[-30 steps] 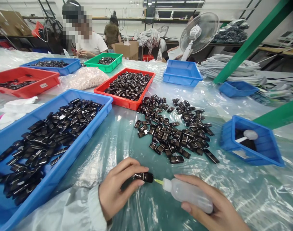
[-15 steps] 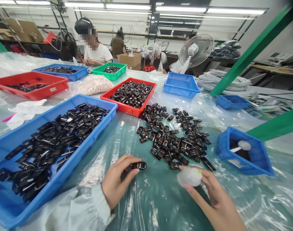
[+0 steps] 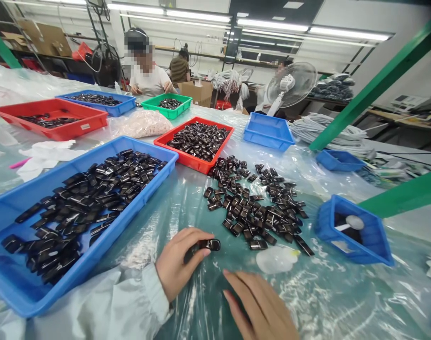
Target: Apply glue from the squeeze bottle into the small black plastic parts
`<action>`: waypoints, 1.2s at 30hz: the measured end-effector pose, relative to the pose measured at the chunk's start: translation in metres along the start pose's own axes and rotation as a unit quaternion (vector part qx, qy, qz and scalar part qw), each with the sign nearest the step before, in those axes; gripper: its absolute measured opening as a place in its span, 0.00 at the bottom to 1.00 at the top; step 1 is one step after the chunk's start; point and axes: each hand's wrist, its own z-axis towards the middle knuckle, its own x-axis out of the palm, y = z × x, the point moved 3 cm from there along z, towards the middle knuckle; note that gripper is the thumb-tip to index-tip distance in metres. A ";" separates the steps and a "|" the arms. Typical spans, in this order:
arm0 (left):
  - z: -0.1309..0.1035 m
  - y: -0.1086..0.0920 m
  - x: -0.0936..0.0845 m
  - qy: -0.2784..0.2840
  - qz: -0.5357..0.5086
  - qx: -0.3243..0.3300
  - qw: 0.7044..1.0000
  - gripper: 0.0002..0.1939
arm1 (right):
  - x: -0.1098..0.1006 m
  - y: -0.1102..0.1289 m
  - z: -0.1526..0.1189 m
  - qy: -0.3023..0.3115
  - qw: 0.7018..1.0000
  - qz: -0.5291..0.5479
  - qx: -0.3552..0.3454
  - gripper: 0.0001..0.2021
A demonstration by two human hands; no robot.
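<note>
Holding nothing with its loose fingers, your right hand [image 3: 261, 304] is over the clear plastic sheet [image 3: 197, 307], while your left hand [image 3: 183, 257] pinches one shiny black plastic piece [image 3: 212, 244] between thumb and fingers. Just past them, a squeeze bottle [image 3: 276, 259] lies on the sheet, near a big pile of black pieces [image 3: 258, 208], with a long blue tray [image 3: 141, 201] of more on your left and a small blue bin [image 3: 364, 253] with a white spoon [image 3: 354, 222] on your right. Farther off sits a heaped red tray [image 3: 194, 163].

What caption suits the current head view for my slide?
Left hand pinching a glossy black part, right hand nearby, a translucent bottle beside the loose pile.
</note>
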 end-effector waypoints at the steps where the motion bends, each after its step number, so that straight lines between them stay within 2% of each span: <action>1: 0.000 -0.001 0.000 -0.001 -0.004 0.009 1.000 0.09 | 0.008 0.004 0.005 0.019 1.000 -0.019 -0.004 0.13; 5: -0.001 -0.004 -0.001 0.009 -0.009 0.039 0.999 0.09 | 0.023 0.008 0.021 0.022 0.997 -0.070 -0.005 0.15; 11: -0.004 -0.011 -0.003 0.007 0.018 0.129 0.991 0.11 | 0.021 0.007 0.030 0.004 0.999 -0.030 0.010 0.17; 13: -0.006 -0.013 -0.003 0.001 0.028 0.169 0.985 0.11 | 0.015 0.005 0.030 -0.013 0.999 0.027 0.039 0.14; 15: -0.007 -0.016 -0.003 -0.007 0.043 0.202 0.978 0.11 | 0.004 0.001 0.030 -0.031 0.983 0.149 0.105 0.09; 17: -0.009 -0.019 -0.002 -0.015 0.063 0.225 0.972 0.10 | -0.007 -0.002 0.029 -0.040 0.933 0.298 0.198 0.06; 21: -0.010 -0.024 -0.002 -0.022 0.083 0.245 0.966 0.09 | -0.023 -0.004 0.024 -0.036 0.763 0.520 0.382 0.04; 22: -0.011 -0.024 -0.002 -0.020 0.085 0.245 0.966 0.10 | -0.023 -0.003 0.023 -0.031 0.726 0.553 0.408 0.06; 24: -0.011 -0.025 -0.001 -0.018 0.087 0.243 0.966 0.10 | -0.021 -0.002 0.022 -0.012 0.672 0.602 0.431 0.10; 27: -0.011 -0.027 -0.001 -0.023 0.088 0.251 0.964 0.10 | -0.014 -0.002 0.022 0.012 0.634 0.643 0.430 0.13; 36: -0.013 -0.028 -0.001 -0.006 0.085 0.256 0.963 0.10 | -0.006 -0.001 0.023 0.032 0.591 0.678 0.435 0.14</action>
